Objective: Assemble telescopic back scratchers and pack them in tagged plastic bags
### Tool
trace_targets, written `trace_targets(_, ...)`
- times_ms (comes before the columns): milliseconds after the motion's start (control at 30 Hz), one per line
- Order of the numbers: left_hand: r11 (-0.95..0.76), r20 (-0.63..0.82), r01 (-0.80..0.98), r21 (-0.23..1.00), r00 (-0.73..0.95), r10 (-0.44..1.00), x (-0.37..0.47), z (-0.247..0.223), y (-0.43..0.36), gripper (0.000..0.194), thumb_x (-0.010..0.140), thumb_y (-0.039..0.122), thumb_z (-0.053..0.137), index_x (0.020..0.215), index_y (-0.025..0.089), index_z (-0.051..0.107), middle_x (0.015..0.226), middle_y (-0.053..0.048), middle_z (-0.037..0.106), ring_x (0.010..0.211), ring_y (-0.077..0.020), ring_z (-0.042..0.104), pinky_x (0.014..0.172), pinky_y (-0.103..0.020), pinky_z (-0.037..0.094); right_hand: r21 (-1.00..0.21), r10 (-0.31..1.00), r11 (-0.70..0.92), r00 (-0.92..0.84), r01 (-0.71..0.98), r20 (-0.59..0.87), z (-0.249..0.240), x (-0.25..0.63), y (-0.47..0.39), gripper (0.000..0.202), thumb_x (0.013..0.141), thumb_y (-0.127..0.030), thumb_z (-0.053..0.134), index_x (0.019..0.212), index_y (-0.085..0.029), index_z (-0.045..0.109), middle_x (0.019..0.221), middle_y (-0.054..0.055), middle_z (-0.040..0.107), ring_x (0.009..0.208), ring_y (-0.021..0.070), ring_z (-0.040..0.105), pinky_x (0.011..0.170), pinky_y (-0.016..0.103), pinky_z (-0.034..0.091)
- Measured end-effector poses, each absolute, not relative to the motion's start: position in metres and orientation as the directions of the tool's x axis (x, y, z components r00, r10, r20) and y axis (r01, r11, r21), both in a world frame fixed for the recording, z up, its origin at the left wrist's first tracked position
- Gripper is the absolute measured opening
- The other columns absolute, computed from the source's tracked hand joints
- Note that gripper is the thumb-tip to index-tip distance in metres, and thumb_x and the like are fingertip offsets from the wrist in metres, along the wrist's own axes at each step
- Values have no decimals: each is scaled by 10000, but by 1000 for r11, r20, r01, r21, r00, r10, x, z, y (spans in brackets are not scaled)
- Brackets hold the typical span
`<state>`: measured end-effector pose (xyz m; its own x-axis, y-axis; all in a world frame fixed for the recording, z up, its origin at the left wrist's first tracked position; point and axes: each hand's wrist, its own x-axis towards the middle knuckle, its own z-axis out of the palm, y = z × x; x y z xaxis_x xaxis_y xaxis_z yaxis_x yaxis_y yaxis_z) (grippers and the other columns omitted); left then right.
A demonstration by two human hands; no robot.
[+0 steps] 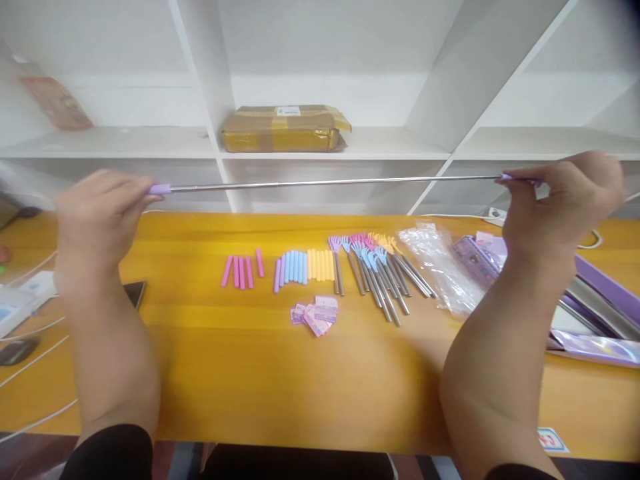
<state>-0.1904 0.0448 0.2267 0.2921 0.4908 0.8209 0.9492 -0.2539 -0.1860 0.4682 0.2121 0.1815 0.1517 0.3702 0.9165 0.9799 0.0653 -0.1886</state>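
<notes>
A telescopic back scratcher is stretched out level above the table, its thin metal rod drawn long between my hands. My left hand is closed round its purple grip at the left end. At the other end my right hand pinches the purple head, mostly hidden by the fingers. Below lie several metal back scratcher rods with purple, blue, pink and yellow claw heads. Loose grips lie left of them: pink ones, purple ones, blue ones and yellow ones.
Small pink-purple cards lie on the wooden table. Clear plastic bags and an open purple box are at the right. A mouse and cables are at the left. Behind, a taped carton sits on white shelves.
</notes>
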Motion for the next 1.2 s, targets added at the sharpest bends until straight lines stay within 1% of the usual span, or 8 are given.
trace_targets(100,-320,807,909,-266,391,442,-137,209,60,264,1117,402,574,1108,231,774,972,-38,792,847,-151,604,757,-301,456,-173,406,164,93,971,909,176,414,205,183,903,-293,852,791,-178,766,714,28,453,808,210,472,790,382,378)
trace_targets(233,-413,778,866,-281,457,431,-38,165,88,297,1123,184,466,1211,193,749,884,-79,765,783,-211,633,686,-354,427,27,384,561,-289,827,877,159,286,166,281,1083,-232,561,828,-219,678,779,51,499,796,202,432,774,368,330)
trace_targets(400,-448,734,856,-258,475,485,-10,146,96,276,1142,267,465,1150,184,728,831,-82,719,772,-213,631,689,-362,401,226,188,676,-461,701,867,146,227,141,294,1128,-190,430,929,-232,642,846,55,533,809,202,404,743,358,324)
trace_targets(667,-443,677,855,-270,495,544,-27,149,93,314,1150,277,414,1161,193,717,873,-85,735,786,-216,652,703,-358,435,167,289,716,-506,678,813,147,243,151,289,1125,-168,418,961,-240,646,871,67,572,820,209,418,724,368,304)
trace_targets(833,-467,639,870,-155,449,624,-24,151,91,343,1151,328,418,1100,200,731,878,-87,719,800,-229,659,717,-359,452,127,400,723,-561,679,725,149,246,149,253,1129,-240,457,1031,-246,691,971,67,675,891,212,544,760,365,364)
trace_targets(1000,-408,560,913,-13,345,753,-32,155,89,386,1150,378,388,1189,227,740,962,-91,708,820,-238,665,683,-351,454,-198,848,384,-260,902,462,159,310,172,208,1014,-418,682,1102,-238,742,1102,93,754,954,253,671,795,365,452)
trace_targets(1133,-377,530,925,46,298,794,-38,159,89,374,1144,371,414,1221,206,741,1025,-92,725,876,-238,682,746,-350,484,-183,982,-140,160,973,99,160,396,198,320,971,-441,720,1168,-199,786,1173,172,769,1018,302,682,862,412,462)
trace_targets(1200,-373,512,923,93,277,813,-40,162,90,358,1138,366,434,1222,210,745,1076,-88,741,926,-240,696,804,-351,500,-161,971,-234,238,959,5,156,429,200,300,945,-380,757,1127,-146,801,1160,211,765,982,281,689,847,402,465)
